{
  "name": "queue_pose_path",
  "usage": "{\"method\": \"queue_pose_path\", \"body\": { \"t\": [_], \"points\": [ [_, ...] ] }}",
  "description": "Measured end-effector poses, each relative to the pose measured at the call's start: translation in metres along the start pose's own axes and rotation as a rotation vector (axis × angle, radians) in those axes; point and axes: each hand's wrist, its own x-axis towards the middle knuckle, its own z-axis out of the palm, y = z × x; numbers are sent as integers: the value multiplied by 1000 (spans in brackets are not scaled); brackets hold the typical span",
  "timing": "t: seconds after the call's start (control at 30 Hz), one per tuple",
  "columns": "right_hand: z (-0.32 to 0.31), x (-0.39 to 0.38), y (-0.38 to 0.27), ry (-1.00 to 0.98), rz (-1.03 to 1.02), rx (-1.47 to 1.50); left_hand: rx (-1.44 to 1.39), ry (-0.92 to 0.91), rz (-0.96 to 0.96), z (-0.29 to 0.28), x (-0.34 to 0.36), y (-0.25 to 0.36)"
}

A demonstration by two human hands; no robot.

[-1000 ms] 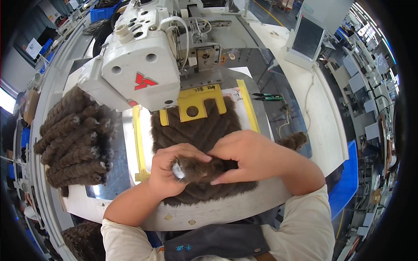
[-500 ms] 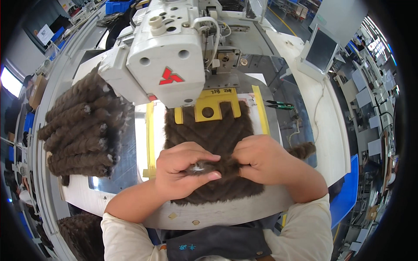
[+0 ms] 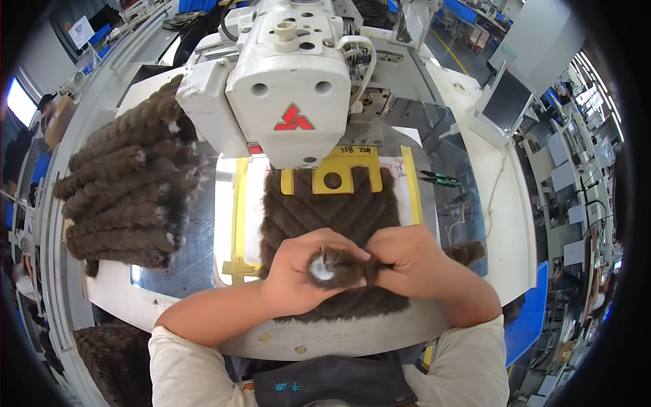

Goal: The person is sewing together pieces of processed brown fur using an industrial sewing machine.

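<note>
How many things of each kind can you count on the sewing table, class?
Fur strip in the hands: 1
Fur panel: 1
Fur rolls stacked at left: about 6
Sewing machine: 1
Screen: 1
Yellow clamp: 1
Total: about 11

ahead: sewing machine head (image 3: 291, 81) blocks | left: fur rolls (image 3: 125, 197) crowd | right: seemingly open

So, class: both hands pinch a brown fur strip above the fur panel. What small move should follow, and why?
Probably lower the fur strip flat onto the fur panel. The left hand and right hand pinch it, bunched, above the panel's near edge, short of the sewing machine head.
</note>
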Motion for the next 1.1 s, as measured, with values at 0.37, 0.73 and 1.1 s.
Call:
{"method": "queue_pose_path", "body": {
  "t": [0.37,0.73,1.1],
  "points": [
    [-18,3,-20,-61,-250,186,118,-256,413,5,0,-31],
    [-10,0,-16,-43,-248,194,156,-269,315,7,2,-25],
    [-16,13,-15,34,-27,254,15,-299,-34,13,4,-14]
  ]
}}
